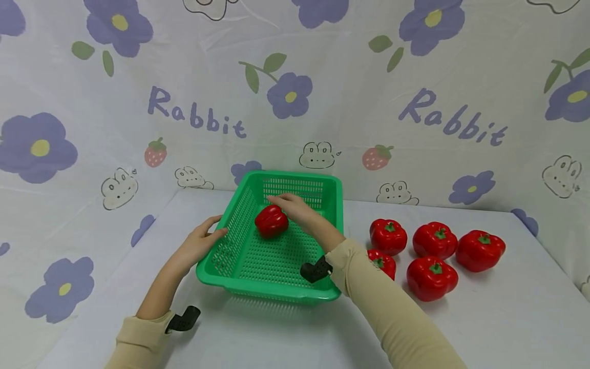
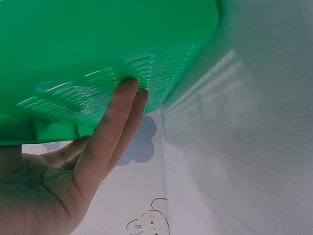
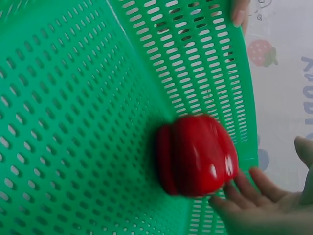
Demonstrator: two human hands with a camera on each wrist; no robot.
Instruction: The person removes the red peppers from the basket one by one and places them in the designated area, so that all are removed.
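Note:
A green slotted basket (image 1: 295, 177) stands on the white table, and one red bell pepper (image 1: 271, 221) lies on its floor near the far left corner. My right hand (image 1: 295, 207) reaches into the basket just right of that pepper, fingers straight and spread, holding nothing. In the right wrist view the pepper (image 3: 195, 154) lies on the basket (image 3: 73, 122) beside my right hand's fingertips (image 3: 234, 188). My left hand (image 1: 203, 238) rests against the basket's left side. In the left wrist view its straight fingers (image 2: 115, 122) press on the basket's outer wall (image 2: 98, 49).
Several more red bell peppers (image 1: 433, 277) lie grouped on the table to the right of the basket. A flower-printed cloth (image 1: 295, 102) with "Rabbit" lettering hangs close behind. The white tabletop (image 1: 276, 338) stretches toward me in front of the basket.

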